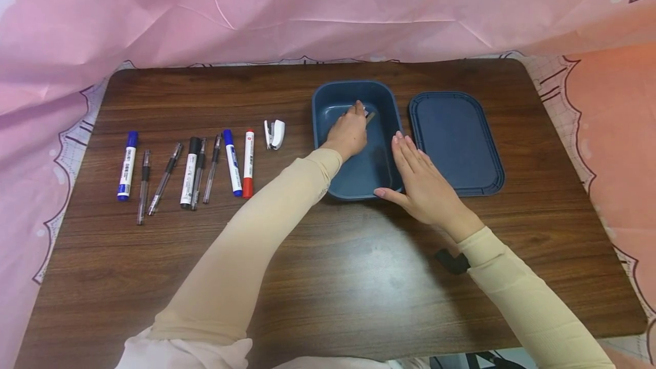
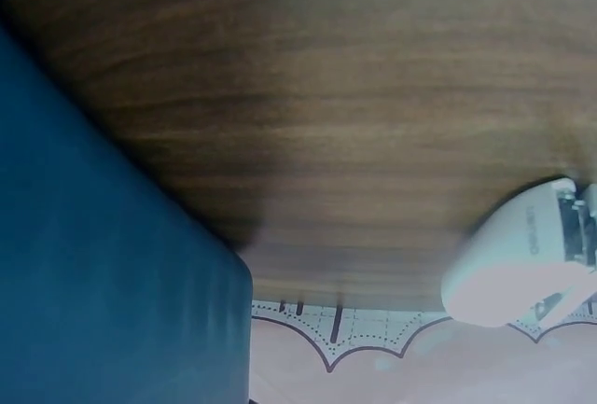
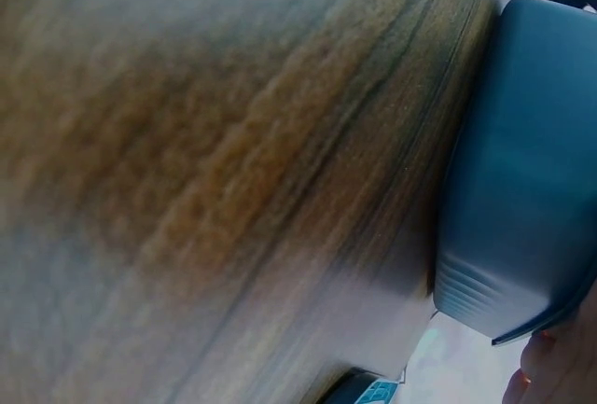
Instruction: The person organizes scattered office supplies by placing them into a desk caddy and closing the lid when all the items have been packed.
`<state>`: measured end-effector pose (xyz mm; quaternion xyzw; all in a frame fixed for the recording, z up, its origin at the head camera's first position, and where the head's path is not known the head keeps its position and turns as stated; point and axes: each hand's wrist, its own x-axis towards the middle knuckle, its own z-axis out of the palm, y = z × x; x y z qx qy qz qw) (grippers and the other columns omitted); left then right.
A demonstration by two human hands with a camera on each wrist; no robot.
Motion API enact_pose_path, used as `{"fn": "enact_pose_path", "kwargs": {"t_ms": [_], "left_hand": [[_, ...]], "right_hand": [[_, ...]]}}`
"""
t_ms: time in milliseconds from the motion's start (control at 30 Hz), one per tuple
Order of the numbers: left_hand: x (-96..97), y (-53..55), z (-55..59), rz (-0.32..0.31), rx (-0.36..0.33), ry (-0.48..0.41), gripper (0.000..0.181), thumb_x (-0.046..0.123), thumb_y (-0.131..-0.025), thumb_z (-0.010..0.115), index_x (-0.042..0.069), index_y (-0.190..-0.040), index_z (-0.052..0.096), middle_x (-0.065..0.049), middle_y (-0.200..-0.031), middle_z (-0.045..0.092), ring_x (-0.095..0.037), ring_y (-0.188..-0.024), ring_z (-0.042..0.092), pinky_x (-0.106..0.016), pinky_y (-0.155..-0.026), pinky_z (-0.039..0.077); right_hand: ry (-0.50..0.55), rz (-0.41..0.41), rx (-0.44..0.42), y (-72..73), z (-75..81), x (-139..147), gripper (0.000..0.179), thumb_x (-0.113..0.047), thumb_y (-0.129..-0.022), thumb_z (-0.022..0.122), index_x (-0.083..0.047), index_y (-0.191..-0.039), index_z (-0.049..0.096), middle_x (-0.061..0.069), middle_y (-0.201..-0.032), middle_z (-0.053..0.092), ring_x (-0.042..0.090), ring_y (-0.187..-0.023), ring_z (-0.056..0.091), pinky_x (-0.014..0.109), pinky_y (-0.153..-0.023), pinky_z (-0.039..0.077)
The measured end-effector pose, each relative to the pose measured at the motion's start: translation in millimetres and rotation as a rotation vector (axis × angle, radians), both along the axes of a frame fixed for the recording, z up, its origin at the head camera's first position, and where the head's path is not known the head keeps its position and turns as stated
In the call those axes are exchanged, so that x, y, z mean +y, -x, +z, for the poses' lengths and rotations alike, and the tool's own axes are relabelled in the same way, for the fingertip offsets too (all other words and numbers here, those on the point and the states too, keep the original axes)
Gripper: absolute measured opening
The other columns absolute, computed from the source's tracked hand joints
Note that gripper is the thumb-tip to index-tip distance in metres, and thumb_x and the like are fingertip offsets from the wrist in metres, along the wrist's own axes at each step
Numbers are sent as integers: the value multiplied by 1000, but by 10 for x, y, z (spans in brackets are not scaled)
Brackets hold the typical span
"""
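Note:
My left hand (image 1: 349, 131) reaches down into a dark blue plastic box (image 1: 361, 184), its fingers low over the box floor. A small narrow object with dark and greyish parts (image 1: 370, 117) shows beside its fingertips; the hand covers the rest, and I cannot tell whether the fingers grip it. My right hand (image 1: 425, 189) lies with straight fingers along the box's right rim, thumb at the near corner. A white mini stapler (image 1: 277, 134) lies left of the box. It also appears in the left wrist view, right of the box's outer wall (image 2: 121, 264).
A matching blue lid (image 1: 456, 141) lies right of the box. Left of the stapler stretches a row of markers and pens, from a red marker (image 1: 248, 161) to a blue marker (image 1: 127, 165), with several clear-barrelled pens among them. Pink cloth (image 1: 328, 21) hangs behind the brown table (image 1: 318, 278).

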<state>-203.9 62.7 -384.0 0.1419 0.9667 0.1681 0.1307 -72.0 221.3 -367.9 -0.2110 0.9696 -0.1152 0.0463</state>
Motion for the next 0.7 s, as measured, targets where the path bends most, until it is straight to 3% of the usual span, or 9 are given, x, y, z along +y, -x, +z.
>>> {"fn": "enact_pose_path", "kwargs": {"t_ms": [400,500,700], "left_hand": [[-6,-22,9,0,1,34,69,19,-89,49,1,-145,13,-10,-142,37,-24,-123,48,-34,-97,45],[-22,-29,10,-2,-16,8,70,23,-90,51,2,-146,14,-10,-144,36,-24,-125,47,-35,-99,44],[-76,-3,136,-23,-2,-58,78,32,-88,56,2,-146,15,-11,-148,32,-26,-131,41,-35,-106,37]], "right_hand": [[19,-2,-2,-2,-22,-20,94,-65,-85,41,-12,-147,-4,2,-155,-10,22,-144,-2,49,-114,15],[16,-3,1,-7,-35,-16,94,-66,-84,41,-12,-147,-4,2,-155,-9,22,-144,-2,50,-114,16],[-1,-3,7,5,-14,6,93,-66,-84,40,-13,-147,-5,2,-155,-9,19,-144,-4,49,-114,16]]}}
